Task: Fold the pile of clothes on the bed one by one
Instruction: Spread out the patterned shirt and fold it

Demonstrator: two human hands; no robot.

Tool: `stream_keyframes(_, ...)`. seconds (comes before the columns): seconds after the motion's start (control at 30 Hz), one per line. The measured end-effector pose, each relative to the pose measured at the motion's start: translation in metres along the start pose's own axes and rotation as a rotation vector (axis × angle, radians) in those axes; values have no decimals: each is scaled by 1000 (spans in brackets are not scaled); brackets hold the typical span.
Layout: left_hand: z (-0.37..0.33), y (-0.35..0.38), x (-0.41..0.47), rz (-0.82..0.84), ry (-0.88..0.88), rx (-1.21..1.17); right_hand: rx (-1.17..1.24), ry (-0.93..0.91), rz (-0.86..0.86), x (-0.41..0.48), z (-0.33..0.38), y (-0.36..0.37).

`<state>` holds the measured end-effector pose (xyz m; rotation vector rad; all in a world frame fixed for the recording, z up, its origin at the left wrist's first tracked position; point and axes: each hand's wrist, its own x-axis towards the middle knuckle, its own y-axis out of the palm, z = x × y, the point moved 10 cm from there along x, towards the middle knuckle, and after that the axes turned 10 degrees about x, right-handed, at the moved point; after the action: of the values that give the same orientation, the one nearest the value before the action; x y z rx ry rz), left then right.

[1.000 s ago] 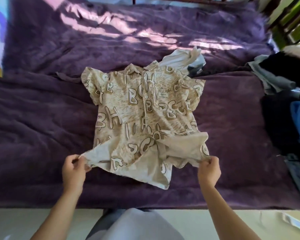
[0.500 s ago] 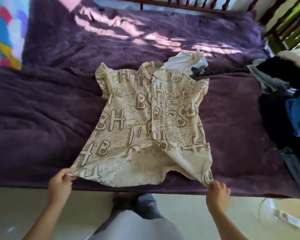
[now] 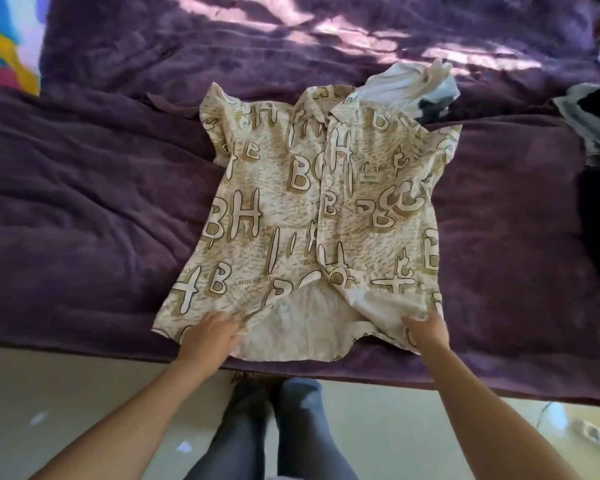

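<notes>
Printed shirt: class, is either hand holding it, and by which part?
Both hands meet the printed shirt at its bottom hem: left hand by the open front, right hand at the corner. Pinching or pressing cannot be told.

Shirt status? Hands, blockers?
Left hand flat on shirt hem; right hand at hem corner, grip unclear. Shirt spread on blanket, unfolded. Pale garment beside collar.

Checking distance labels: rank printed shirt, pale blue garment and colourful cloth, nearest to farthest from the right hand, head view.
1. printed shirt, touching the right hand.
2. pale blue garment, beyond the shirt's top.
3. colourful cloth, far left.
</notes>
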<state>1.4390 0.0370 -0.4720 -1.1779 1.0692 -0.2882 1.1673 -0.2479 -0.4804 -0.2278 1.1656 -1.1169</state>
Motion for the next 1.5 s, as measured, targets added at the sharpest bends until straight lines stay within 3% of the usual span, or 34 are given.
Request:
stream_keyframes(0.13, 19, -21, -2, -5, -133, -646, -25, -68, -22, -1, 6, -9)
stream_keyframes(0.2, 22, -49, -11, -108, -208, -1033, -99, -189, -119, -11, 21, -21)
stream_keyframes(0.3, 5, -77, -24, -209, -236, -1318, -41, -230, -114, -18, 26, -21)
stream_keyframes(0.37, -35, -69, -25, -63, -86, -1147, 17, -90, -29, -8, 4, -7)
stream_keyframes(0.43, -65, -33, -26, 85, 75, -721, -49, 12, 29, -4, -13, 3)
stream_keyframes(0.5, -65, 2, -30, 103, 106, -429, -102, 44, 37, -4, -13, 2)
stream_keyframes(0.57, -55, 18, -34, 81, 53, -394, -110, 4, 24, -6, -4, 2)
stream_keyframes(0.63, -49, 23, -37, 55, 27, -443, -97, -274, -99, -20, 28, -9)
stream_keyframes(0.7, -43, 27, -38, 42, 22, -426, -87, -832, -74, -69, 72, 0)
stream_keyframes(0.77, -38, 24, -38, 16, 26, -392, -365, -1327, 125, -129, 67, 40)
stream_keyframes(0.83, -40, 10, -40, -34, 90, -285, -746, -1485, 249, -150, 35, 69)
stream_keyframes(0.9, -42, 4, -38, -113, 125, -84, -862, -1432, 298, -140, 10, 74)
stream_keyframes(1.0, -20, 2, -27, -156, 12, 52, -666, -1254, 94, -108, 19, 45)
stream_keyframes(1.1, 28, 6, -22, -133, -244, -151, -437, -689, -120, -44, 5, -9)
stream_keyframes(1.17, 68, 18, -29, -64, -508, -362, -155, -209, -19, -1, -38, -24)
stream_keyframes(1.2, 84, 28, -31, -43, -589, -471, -5, -81, 63, 11, -51, -18)
stream_keyframes(1.3, 104, 39, -32, 0, -677, -653, 191, -3, 173, 22, -48, 0)
stream_keyframes(1.43, 107, 17, -35, -124, -654, -1011, 230, 1, 61, 22, -43, -11)
stream_keyframes(1.5, 114, 6, -48, -179, -689, -1242, 492, 70, 23, 15, -51, -32)
